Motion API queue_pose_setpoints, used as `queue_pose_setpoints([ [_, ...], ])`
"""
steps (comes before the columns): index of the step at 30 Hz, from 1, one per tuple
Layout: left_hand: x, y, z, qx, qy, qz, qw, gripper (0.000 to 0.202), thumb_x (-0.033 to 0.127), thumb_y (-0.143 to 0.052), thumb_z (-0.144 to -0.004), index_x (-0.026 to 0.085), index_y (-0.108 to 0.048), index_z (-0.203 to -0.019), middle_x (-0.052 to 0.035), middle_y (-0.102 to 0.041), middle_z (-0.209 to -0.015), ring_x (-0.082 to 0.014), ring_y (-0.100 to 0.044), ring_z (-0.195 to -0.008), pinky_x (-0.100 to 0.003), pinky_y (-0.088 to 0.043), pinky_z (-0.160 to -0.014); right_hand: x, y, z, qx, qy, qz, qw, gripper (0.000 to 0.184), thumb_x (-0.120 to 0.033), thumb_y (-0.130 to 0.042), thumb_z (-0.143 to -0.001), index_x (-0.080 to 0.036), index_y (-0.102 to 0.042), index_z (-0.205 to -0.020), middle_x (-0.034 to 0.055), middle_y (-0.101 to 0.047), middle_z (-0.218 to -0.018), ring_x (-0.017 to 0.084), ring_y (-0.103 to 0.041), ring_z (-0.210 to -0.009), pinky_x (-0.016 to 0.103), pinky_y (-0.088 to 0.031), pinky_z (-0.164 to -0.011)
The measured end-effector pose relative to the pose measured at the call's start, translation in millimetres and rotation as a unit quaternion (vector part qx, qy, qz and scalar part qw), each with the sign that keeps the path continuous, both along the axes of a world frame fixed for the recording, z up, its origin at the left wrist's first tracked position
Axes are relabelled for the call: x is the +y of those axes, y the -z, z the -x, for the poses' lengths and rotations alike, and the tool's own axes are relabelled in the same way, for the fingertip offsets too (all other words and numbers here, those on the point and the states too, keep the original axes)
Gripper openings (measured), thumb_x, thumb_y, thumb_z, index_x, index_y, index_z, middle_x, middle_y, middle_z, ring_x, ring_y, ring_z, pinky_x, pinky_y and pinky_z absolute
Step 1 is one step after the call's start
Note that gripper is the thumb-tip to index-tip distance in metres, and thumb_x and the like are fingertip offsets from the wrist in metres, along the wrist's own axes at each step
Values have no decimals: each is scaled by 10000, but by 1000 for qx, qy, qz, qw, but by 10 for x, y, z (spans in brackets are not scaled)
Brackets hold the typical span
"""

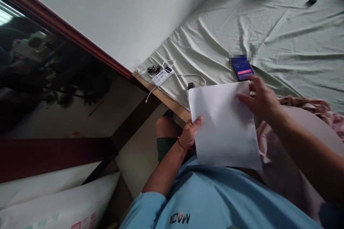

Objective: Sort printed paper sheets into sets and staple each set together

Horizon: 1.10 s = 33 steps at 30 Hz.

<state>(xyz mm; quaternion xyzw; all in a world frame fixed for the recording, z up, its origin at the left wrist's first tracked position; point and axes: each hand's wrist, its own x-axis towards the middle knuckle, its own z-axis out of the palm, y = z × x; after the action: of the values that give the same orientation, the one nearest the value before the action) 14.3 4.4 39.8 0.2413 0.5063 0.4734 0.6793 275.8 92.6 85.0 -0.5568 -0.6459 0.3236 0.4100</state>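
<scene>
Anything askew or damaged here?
Nothing damaged or spilled. The paper, gripped by the left hand and touched by the right hand, is uncreased. Only oddities: wrinkled bedsheet, and the white charger has a cable end hanging off the bed edge.

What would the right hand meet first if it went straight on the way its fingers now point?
Probably the phone on the bed sheet, just beyond the top edge of the paper under the right hand; depth is unclear.

place: home bedroom | cues: sheeted bed [268,32], phone [242,68], charger cable [185,75]
</scene>
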Motion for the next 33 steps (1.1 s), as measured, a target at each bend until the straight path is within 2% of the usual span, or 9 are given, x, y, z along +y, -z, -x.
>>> queue_pose_setpoints([
  [2, -33, -10, -20, 4, 16, -2, 1000, 618, 625, -897, -641, 108, -765, -952, -122, -777, -841, -265, -742, -746, -372, -603, -688, 85, -209, 87, -126, 52, -160, 978, 688, -374, -742, -845, -205, -533, -1479, 180, -598, -1441, 403, -555, -1317, 598, -453, -1103],
  [5, -66, -6, -56, 0, 22, -11, 1000, 632, 609, -912, -626, 116, -767, -995, -116, -775, -848, -285, -751, -788, -411, -620, -739, 142, -476, 319, -209, -79, -260, 939, 417, -322, -555, -992, -253, -612, -1399, 94, -627, -1425, 365, -450, -1447, 632, -316, -1200],
  [9, -94, 15, -101, 1, 35, -13, 999, 652, 619, -908, -626, 111, -770, -1012, -128, -773, -873, -312, -751, -841, -441, -613, -775, 142, -533, 646, -264, -199, -232, 915, 271, -288, -508, -1026, -221, -737, -1157, 88, -750, -1175, 372, -484, -1415, 687, -210, -1202],
  [11, -115, 18, -113, -6, 32, -26, 999, 660, 618, -902, -639, 116, -769, -1046, -130, -776, -912, -306, -746, -860, -442, -607, -802, 136, -514, 746, -281, -236, -215, 905, 275, -260, -483, -1034, -196, -747, -1072, 98, -769, -1068, 355, -550, -1339, 656, -241, -1185],
  [15, -150, 18, -109, -5, 46, -42, 998, 649, 629, -885, -665, 124, -766, -1055, -113, -768, -915, -242, -720, -779, -377, -584, -737, 141, -598, 812, -283, -245, -174, 911, 324, -292, -447, -1053, -181, -729, -937, 96, -759, -911, 289, -672, -1042, 429, -450, -948],
  [20, -108, 28, -85, 37, 48, -84, 995, 589, 661, -772, -796, 130, -753, -1050, -81, -757, -901, -184, -678, -751, -315, -550, -713, 134, -706, 828, -326, -238, -106, 909, 282, -263, -470, -1028, -178, -711, -907, 90, -738, -864, 247, -670, -857, 343, -426, -757],
  [25, -46, -20, -97, 93, 26, -138, 986, 577, 666, -668, -886, 156, -750, -1143, -83, -764, -1014, -215, -692, -933, -318, -541, -840, 95, -581, 858, -329, -205, -162, 908, 291, -285, -458, -1049, -187, -719, -1134, 118, -759, -1093, 285, -654, -1070, 404, -423, -923],
  [28, -44, -43, -117, 88, 21, -146, 985, 571, 654, -677, -886, 166, -747, -1174, -90, -762, -1071, -230, -694, -992, -328, -537, -888, 64, -517, 865, -336, -211, -197, 897, 326, -276, -421, -1070, -177, -730, -1100, 123, -762, -1114, 307, -599, -1236, 465, -344, -1079],
  [33, -70, 16, -124, 70, 0, -121, 990, 592, 669, -678, -876, 155, -749, -1162, -94, -762, -1030, -234, -691, -971, -327, -547, -857, 16, -470, 879, -339, -229, -181, 895, 326, -242, -416, -1065, -172, -730, -1113, 116, -779, -1089, 303, -623, -1216, 506, -285, -1138],
])
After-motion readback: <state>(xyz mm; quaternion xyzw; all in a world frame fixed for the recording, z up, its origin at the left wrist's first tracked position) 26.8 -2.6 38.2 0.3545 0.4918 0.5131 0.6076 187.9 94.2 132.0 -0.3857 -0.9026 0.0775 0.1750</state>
